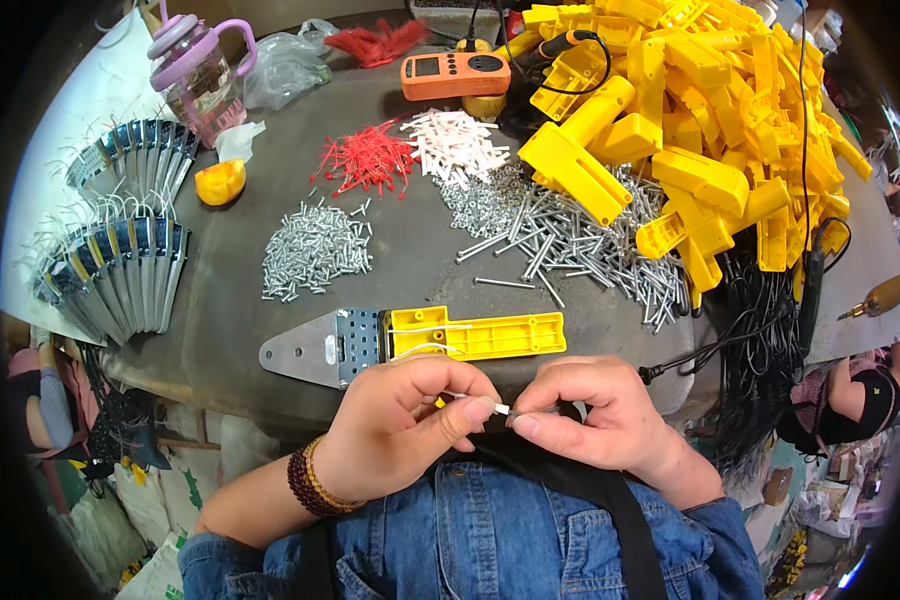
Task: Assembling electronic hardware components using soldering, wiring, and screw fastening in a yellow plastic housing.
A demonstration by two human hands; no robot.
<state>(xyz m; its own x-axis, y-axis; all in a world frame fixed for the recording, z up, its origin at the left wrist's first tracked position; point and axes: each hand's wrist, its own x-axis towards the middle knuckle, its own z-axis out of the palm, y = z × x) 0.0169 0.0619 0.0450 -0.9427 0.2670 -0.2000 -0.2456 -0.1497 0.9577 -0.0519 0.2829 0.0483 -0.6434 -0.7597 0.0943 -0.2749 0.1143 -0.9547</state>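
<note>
Close to my body, my left hand (420,405) is closed in a pinch on a small white sleeve (501,408) with a thin white wire behind it. My right hand (592,412) pinches right at the sleeve's other end; something small and dark shows at its fingertips, too hidden to name. Just beyond both hands lies a yellow plastic handle half (510,337), its ribbed inside facing up. White wires run across it. Joined to its left end is a flat grey metal plate (295,352) with a perforated section, tapering to the left.
Beyond lie piles of short screws (317,250), long screws (600,245), red pieces (367,160) and white sleeves (457,143). Yellow housings (705,110) heap up at the right, above black cables (740,350). An orange meter (455,75), a jug (202,90) and wired metal plates (120,265) stand around.
</note>
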